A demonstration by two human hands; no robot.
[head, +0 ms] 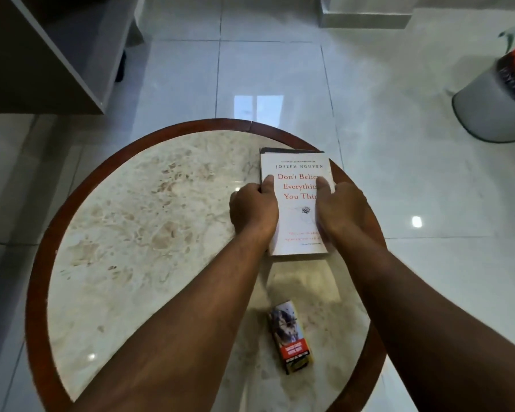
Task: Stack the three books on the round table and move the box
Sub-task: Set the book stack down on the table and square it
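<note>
— Gripping white book [298, 185] on both long edges, left hand [252, 208] and right hand [341, 211], fingers curled.
— Resting where?
— Atop dark book [292, 150], round table's [131, 233] far right; box [289, 340] nearer.

A home living area: glossy white floor tiles [274, 72], a marble-topped round counter [125, 221], a grey cabinet [57, 46].

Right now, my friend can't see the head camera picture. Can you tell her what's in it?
Two hands, left hand and right hand, hold a white book atop a darker book on a round marble table. A small box lies nearer the person.
</note>
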